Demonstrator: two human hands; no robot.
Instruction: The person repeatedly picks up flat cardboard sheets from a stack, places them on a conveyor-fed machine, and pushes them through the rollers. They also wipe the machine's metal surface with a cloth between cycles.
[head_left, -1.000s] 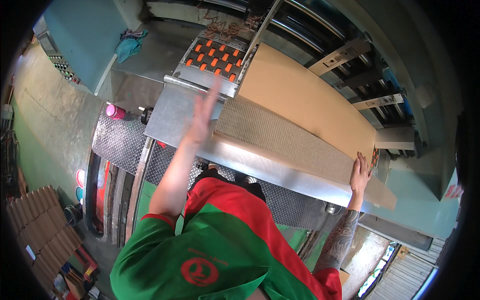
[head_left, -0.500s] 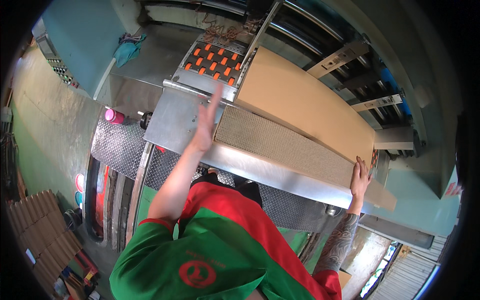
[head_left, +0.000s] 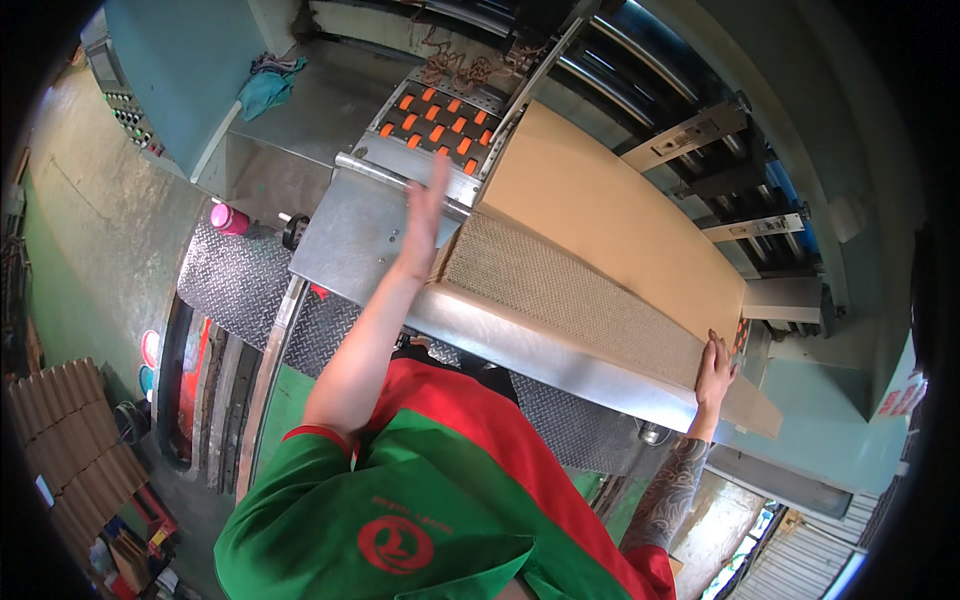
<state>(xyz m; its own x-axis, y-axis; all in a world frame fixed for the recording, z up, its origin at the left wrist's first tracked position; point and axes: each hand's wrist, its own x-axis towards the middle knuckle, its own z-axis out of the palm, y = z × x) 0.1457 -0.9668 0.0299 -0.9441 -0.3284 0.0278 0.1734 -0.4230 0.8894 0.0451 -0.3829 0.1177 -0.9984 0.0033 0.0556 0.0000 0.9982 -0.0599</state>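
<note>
A stack of brown corrugated cardboard sheets [head_left: 610, 210] lies on the machine's metal feed table [head_left: 345, 235]. Its smooth top faces up, and the fluted edges [head_left: 570, 290] form a long textured side towards me. My left hand [head_left: 424, 225] is upright at the stack's left end, fingers stretched and palm turned to it; whether the palm touches cannot be made out. At the far right end, my right hand [head_left: 714, 372] rests on the stack's corner with its fingers extended over the edge. Neither hand is wrapped round anything.
Orange rollers [head_left: 435, 120] show behind the table's left part. Metal bracket arms [head_left: 685, 138] reach over the stack from the machine. A pink container [head_left: 228, 219] stands on the tread-plate platform [head_left: 235, 280] at left. A teal cloth [head_left: 268, 95] lies near the control panel [head_left: 125, 100].
The view has turned slightly. My left hand, blurred before, is steadier beside the stack's left end, its fingers a little further forward. My right hand stays at the right corner.
</note>
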